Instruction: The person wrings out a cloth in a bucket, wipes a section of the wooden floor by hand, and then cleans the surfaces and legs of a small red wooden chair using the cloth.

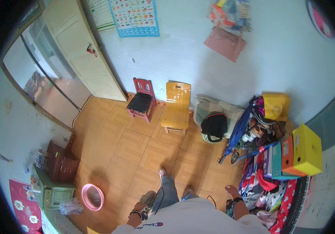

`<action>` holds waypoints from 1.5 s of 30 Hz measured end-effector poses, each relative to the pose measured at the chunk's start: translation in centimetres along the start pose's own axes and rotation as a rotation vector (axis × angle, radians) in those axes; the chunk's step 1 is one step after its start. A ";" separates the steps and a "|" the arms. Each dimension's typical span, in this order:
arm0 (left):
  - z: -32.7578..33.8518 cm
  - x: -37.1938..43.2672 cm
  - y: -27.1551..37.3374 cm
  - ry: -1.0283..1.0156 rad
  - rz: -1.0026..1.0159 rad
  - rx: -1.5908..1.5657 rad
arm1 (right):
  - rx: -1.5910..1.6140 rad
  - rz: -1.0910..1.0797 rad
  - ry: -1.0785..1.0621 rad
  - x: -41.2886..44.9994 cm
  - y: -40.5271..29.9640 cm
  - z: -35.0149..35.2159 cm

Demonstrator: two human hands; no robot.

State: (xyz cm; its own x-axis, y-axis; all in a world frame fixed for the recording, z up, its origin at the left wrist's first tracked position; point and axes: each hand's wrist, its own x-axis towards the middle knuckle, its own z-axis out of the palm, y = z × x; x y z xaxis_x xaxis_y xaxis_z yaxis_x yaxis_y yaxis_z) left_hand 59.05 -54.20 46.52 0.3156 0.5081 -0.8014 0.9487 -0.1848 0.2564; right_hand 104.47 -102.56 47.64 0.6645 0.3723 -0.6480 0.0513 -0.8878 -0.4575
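My left hand holds a greyish-brown cloth at the left of my body, above the tiled floor. My right hand is held out at the right, near a heap of patterned clothes and bedding; its fingers look partly curled and nothing is seen in them. A pink basin with what looks like water stands on the floor at the left. A dark strapped item hangs by my right wrist.
Against the wall stand a small red chair, a yellow wooden chair and a black bag on a cushion. A blue umbrella and box files are at the right. A green cabinet stands left, below an open door.
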 end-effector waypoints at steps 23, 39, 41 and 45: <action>-34.4 18.2 20.6 0.189 -0.010 -0.173 | 0.536 0.427 -0.266 9.9 -22.5 -0.5; -53.4 35.8 39.0 0.394 0.396 0.108 | 0.554 0.163 -0.104 32.8 -42.1 -8.4; -55.8 36.7 39.5 0.447 0.482 0.096 | 0.436 0.173 -0.142 33.7 -44.3 -7.2; -54.9 40.0 47.4 -0.025 0.445 -0.225 | 0.030 -0.090 -0.017 35.3 -35.5 -6.8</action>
State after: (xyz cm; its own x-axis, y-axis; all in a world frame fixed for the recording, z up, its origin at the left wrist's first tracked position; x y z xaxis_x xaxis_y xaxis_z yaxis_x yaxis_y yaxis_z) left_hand 117.59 3.53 56.23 0.6930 0.4005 -0.5994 0.7030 -0.1914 0.6849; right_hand 131.13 -59.78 45.15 0.6451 0.4553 -0.6136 0.0878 -0.8420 -0.5323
